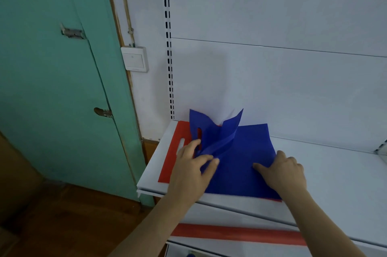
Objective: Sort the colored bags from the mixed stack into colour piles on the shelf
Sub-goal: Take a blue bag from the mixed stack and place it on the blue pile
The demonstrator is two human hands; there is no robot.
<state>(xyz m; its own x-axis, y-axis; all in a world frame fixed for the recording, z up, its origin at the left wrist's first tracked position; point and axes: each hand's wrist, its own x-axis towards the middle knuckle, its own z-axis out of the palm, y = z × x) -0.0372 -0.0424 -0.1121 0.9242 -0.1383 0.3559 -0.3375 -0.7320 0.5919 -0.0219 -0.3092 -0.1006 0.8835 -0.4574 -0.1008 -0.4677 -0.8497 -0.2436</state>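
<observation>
Blue bag [240,164] and red bag [167,164]: matt, felt-like cloth. Shelf [335,173]: smooth white painted metal. Floor [69,214]: wood.

Dim, bluish cast; soft focus throughout, wide-angle bending at edges, no glare.

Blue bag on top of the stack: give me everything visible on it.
The blue bag looks like thin, matte, non-woven fabric, deep blue. Its right part lies flat on the red bag at the left end of the white shelf. Its left part is bunched and lifted, two corners pointing up, a slot handle cut-out showing. The left hand pinches the raised fold; the right hand rests on the flat part.
</observation>
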